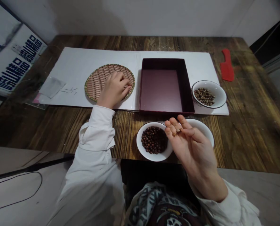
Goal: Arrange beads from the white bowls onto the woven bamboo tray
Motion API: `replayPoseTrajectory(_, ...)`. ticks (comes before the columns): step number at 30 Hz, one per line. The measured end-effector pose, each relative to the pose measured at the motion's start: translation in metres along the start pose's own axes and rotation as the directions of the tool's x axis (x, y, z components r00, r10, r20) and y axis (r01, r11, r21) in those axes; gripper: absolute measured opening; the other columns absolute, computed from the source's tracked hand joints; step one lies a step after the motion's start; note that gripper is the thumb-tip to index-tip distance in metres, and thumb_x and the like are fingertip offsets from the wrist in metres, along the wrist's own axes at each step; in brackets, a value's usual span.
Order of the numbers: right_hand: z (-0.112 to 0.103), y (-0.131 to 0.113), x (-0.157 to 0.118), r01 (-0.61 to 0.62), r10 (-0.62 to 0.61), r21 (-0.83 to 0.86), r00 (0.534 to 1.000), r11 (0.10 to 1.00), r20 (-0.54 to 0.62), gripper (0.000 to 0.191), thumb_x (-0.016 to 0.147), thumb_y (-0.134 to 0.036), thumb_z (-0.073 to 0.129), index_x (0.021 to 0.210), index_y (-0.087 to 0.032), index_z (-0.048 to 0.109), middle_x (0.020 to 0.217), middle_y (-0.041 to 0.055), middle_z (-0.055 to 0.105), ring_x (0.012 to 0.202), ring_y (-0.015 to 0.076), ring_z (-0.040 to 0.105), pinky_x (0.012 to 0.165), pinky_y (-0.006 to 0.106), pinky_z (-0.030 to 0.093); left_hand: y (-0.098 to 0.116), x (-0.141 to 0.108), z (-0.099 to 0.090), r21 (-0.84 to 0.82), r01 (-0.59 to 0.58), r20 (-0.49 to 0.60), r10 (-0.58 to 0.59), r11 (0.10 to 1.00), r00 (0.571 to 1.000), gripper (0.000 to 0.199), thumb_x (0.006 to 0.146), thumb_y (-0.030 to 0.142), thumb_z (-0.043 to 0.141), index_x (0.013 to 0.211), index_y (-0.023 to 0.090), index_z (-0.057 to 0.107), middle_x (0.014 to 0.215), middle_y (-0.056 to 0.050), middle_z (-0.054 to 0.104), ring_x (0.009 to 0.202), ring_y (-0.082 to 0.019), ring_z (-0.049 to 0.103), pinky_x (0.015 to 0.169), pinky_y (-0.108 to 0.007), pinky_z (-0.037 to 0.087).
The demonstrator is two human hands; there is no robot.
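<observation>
My left hand (114,88) rests over the right part of a round woven bamboo tray (95,80) with a green-and-yellow rim. Its fingers are curled, and whatever lies under the fingertips is hidden. Palm up, my right hand (193,144) hovers above two white bowls, its thumb bent in toward the fingers. A pale bead (178,130) shows by the thumb tip, and a brownish bead (174,134) lies at the base of the fingers. Below it on the left, one white bowl (142,153) holds dark brown beads (154,140). The other white bowl (204,127) is partly covered by the hand.
An open maroon box (163,91) stands on a white board (76,62). Right of it, a white bowl (218,94) contains mottled tan beads (204,96). A red comb-like tool (227,67) lies farther right. At left are a clear plastic bag (52,87) and printed boxes (12,67).
</observation>
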State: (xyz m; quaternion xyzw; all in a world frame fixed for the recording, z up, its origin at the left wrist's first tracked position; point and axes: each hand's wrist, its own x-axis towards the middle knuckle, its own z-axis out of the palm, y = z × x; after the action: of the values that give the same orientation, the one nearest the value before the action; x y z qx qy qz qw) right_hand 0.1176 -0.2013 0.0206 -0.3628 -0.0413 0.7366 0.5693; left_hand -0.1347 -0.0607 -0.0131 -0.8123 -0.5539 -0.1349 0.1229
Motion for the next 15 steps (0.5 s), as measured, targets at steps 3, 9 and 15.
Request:
replayPoseTrajectory(3,-0.0011,-0.0004,-0.0005,0.005,-0.005,-0.001,1.000,1.000,0.014,0.025,0.081,-0.005,0.049,0.094,-0.018,0.066,0.089,0.0042,0.073,0.088,0.0132,0.073,0.081,0.022,0.059,0.0003,-0.0001,-0.0005,-0.007,0.010,-0.002,-0.010,1.000,1.000,0.012,0.095,0.026,0.054,0.094,0.017,0.062,0.103,-0.008,0.059,0.108,-0.026,0.054,0.094,-0.041,0.047)
replayPoseTrajectory(9,-0.0025,-0.0017,-0.0032,0.036,-0.035,-0.026,0.997,0.999,0.064,0.020,0.087,-0.005,0.056,0.099,-0.017,0.067,0.090,0.0020,0.073,0.086,0.0102,0.072,0.077,0.018,0.058,0.0011,0.0000,-0.0028,0.009,-0.006,0.032,0.005,1.000,0.999,0.014,0.096,0.027,0.052,0.097,0.017,0.062,0.104,-0.008,0.058,0.108,-0.026,0.053,0.094,-0.042,0.047)
replayPoseTrajectory(15,-0.0097,-0.0058,-0.0068,0.058,-0.055,-0.047,0.997,0.997,0.052,0.015,0.090,-0.013,0.060,0.102,-0.016,0.067,0.083,0.0019,0.070,0.077,0.0088,0.068,0.071,0.018,0.057,-0.0022,-0.0013,0.0034,-0.018,-0.015,-0.042,0.014,1.000,0.999,0.015,0.095,0.030,0.053,0.093,0.018,0.062,0.099,-0.008,0.059,0.104,-0.026,0.056,0.094,-0.042,0.048)
